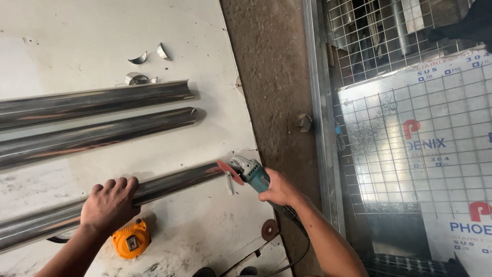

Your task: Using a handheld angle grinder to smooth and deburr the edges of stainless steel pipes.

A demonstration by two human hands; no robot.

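Note:
My left hand (109, 205) presses down on a shiny steel pipe (174, 180) that lies slanted across a white board (205, 66), gripping it around the middle of its visible length. My right hand (279, 189) holds a teal angle grinder (252, 172). The grinder's red disc (230, 172) sits at the pipe's right end, touching or nearly touching it.
Two more steel pipes (102, 97) (97, 134) lie parallel higher on the board, with small curved metal offcuts (148, 55) above them. An orange tape measure (131, 239) and a spare disc (269, 230) lie near me. A wire mesh panel (410, 128) stands at right.

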